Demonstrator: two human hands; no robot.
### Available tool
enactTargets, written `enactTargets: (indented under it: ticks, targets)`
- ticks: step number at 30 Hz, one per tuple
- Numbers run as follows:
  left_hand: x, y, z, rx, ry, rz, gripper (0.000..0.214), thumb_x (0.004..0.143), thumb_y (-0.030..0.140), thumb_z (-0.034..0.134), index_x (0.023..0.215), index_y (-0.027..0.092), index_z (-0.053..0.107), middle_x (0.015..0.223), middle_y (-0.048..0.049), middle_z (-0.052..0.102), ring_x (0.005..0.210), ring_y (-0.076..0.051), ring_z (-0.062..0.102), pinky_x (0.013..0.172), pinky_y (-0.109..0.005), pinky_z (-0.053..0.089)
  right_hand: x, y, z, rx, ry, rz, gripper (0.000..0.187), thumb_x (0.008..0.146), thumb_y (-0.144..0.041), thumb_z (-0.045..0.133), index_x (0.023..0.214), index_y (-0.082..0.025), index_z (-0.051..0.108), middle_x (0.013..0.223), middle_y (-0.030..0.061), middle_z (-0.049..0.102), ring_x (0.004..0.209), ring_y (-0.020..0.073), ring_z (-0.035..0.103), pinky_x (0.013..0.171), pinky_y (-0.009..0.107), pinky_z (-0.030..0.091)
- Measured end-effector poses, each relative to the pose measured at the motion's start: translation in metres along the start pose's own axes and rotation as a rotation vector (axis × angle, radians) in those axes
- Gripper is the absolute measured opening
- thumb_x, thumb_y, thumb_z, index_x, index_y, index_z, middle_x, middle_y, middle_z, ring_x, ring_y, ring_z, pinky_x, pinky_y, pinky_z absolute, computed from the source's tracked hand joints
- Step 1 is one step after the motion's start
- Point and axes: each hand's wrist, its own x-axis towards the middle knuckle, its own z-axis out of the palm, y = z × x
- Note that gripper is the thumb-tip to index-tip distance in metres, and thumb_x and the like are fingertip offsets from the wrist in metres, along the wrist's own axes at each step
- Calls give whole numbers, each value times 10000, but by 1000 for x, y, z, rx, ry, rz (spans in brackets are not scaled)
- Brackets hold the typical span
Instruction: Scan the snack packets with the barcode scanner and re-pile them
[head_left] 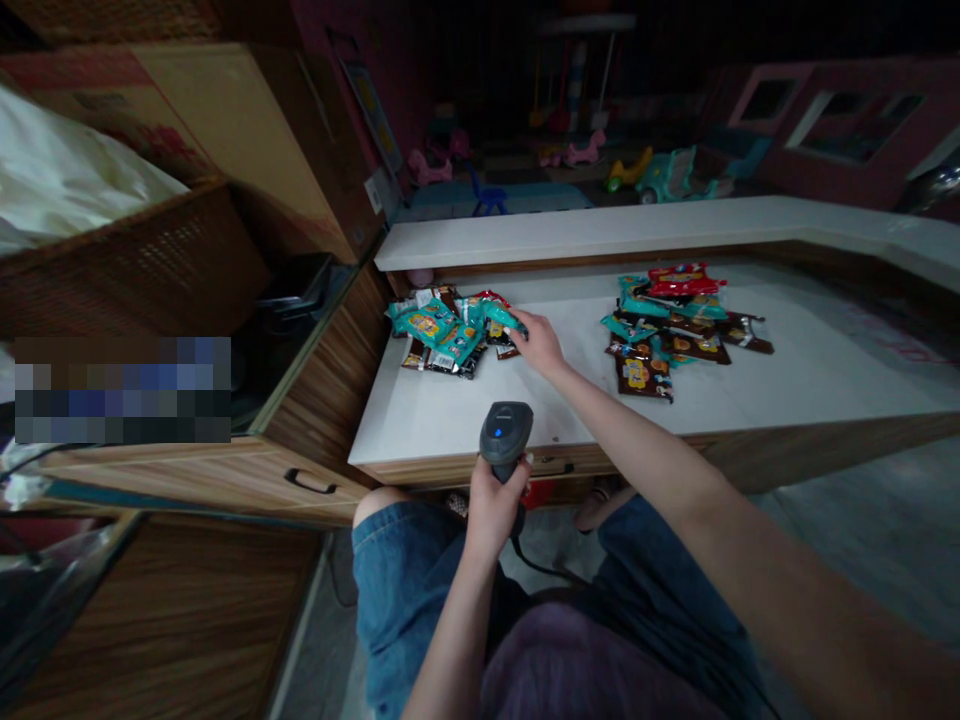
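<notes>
My left hand (495,502) is wrapped round the handle of a dark grey barcode scanner (508,432), which has a small blue light on top and is held just off the desk's front edge. Stretched across the desk, my right hand (534,340) has its fingers closed on the right end of a teal snack packet (489,311). That packet belongs to the left pile of teal, brown and red snack packets (442,335). A second pile of similar snack packets (667,325) lies further right, a red packet on top.
A raised white ledge (570,232) runs along the back of the white desk (559,400). To the left stand a wicker basket (142,270) holding white plastic and a cardboard box (247,140). The scanner's cable (547,572) hangs by my legs.
</notes>
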Motion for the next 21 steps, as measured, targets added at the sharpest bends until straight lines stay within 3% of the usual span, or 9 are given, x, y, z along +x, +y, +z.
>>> enactTargets:
  ticks: [3,6,8,11,13,16,21]
  targets:
    - [1,-2,4,4,-4,8,356,703,421,786,903,139,703,625,5,632,572,-142,564,620,-276,470,-25,6,-19,464,106,226,339,861,-400,773,1173,-272,743,1208,21,783,1182,260,701,1142,460,502]
    - [1,-2,8,-4,-26,12,358,701,439,799,877,147,690,629,4,630,577,-144,560,633,-280,464,-58,11,-34,841,84,418,307,835,-461,819,1049,-261,727,1004,10,814,975,229,772,1036,457,594]
    - [1,-2,10,-15,-36,8,365,692,448,806,866,153,680,636,6,629,579,-144,558,643,-282,460,-79,14,-40,979,39,503,288,835,-461,837,980,-243,717,943,33,819,917,235,785,1015,466,612]
    - [1,-2,13,-20,-42,10,368,677,445,813,860,155,679,648,10,629,599,-149,563,666,-283,459,-101,15,-44,1066,-12,557,314,848,-488,834,957,-220,713,945,76,822,943,254,788,1047,476,599]
    - [1,-2,14,-13,-44,22,355,672,433,814,852,156,682,654,9,634,618,-155,572,684,-285,462,-109,16,-44,1098,18,544,333,841,-503,841,962,-221,711,957,78,824,969,257,787,1076,478,581]
    - [2,-1,17,6,-34,42,329,670,406,809,851,156,694,681,-1,659,651,-166,594,709,-289,472,-112,15,-43,1116,93,490,346,809,-507,870,961,-242,707,957,51,827,993,252,787,1090,481,571]
    - [2,4,20,33,-39,56,285,698,380,779,853,155,698,696,-8,675,662,-165,596,735,-294,481,-111,14,-43,1121,107,455,391,743,-512,916,943,-248,709,921,33,832,957,250,796,1056,484,588]
